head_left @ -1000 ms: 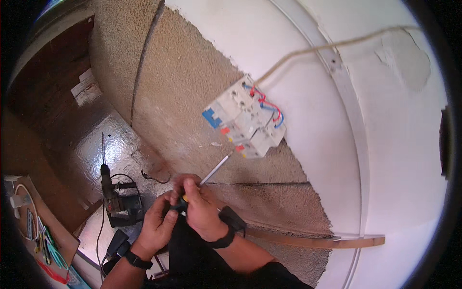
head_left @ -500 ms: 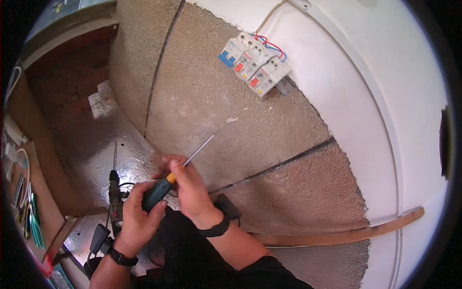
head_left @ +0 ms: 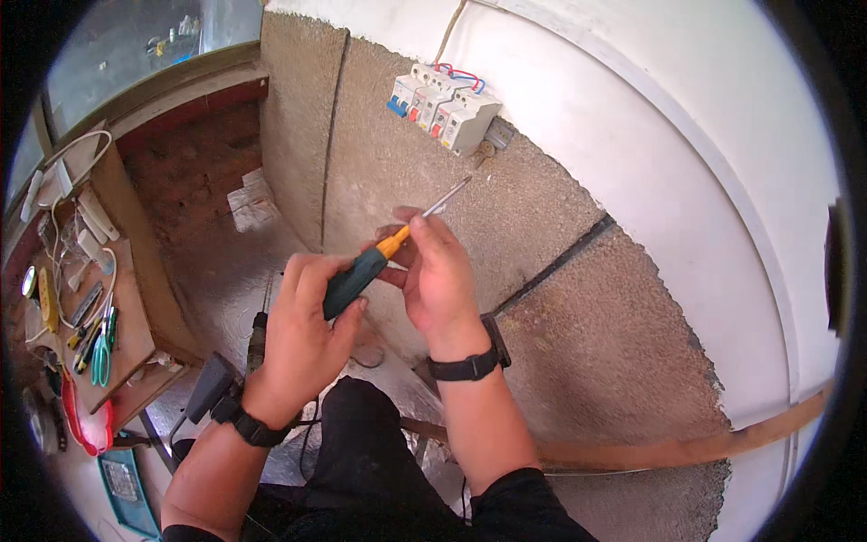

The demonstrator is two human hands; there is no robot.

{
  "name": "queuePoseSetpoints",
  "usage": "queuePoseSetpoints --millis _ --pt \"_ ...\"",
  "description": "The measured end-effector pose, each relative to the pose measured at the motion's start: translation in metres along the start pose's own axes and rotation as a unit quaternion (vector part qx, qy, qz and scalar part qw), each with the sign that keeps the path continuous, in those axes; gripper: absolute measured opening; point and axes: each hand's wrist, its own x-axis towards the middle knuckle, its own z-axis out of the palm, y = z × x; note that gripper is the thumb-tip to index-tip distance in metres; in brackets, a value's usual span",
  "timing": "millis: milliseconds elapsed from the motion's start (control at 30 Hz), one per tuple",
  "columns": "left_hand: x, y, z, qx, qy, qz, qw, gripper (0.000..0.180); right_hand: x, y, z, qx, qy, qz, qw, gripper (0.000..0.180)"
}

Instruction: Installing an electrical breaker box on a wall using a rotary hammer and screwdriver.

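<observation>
A screwdriver (head_left: 358, 279) with a dark green handle, yellow collar and thin metal shaft points up and to the right in front of me. My left hand (head_left: 302, 303) is closed round the back of its handle. At the front end, my right hand (head_left: 440, 275) has its fingers round the yellow collar and the base of the shaft. Beyond the tip, a row of white circuit breakers (head_left: 442, 107) with blue and red switches is mounted on the rough wall. Red and blue wires enter the breakers from above. The tip is apart from them.
On the left stands a wooden table (head_left: 135, 312) with scissors (head_left: 103, 352), other tools and cables. A power drill (head_left: 257, 341) is half hidden behind my left hand. A teal tray (head_left: 126, 492) lies lower left. A wooden strip (head_left: 650, 456) runs along the right wall.
Both hands have risen with the screwdriver toward the breakers. The view has shifted, showing more of the table on the left.
</observation>
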Motion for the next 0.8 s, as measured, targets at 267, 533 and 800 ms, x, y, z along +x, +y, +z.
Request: queuePoseSetpoints --millis 267,533,800 --pt "0.029 0.007 0.008 0.056 0.022 0.069 0.996 0.041 0.026 -0.017 -0.002 0.037 -0.035 -0.019 0.999 0.031" --pt "0.040 0.008 0.017 0.062 0.032 0.067 0.995 0.042 0.038 -0.014 -0.008 0.054 -0.033 -0.033 0.997 0.030" --pt "0.044 0.006 0.018 0.064 0.030 0.080 0.994 0.043 0.039 -0.019 -0.006 0.055 -0.037 -0.034 0.997 0.029"
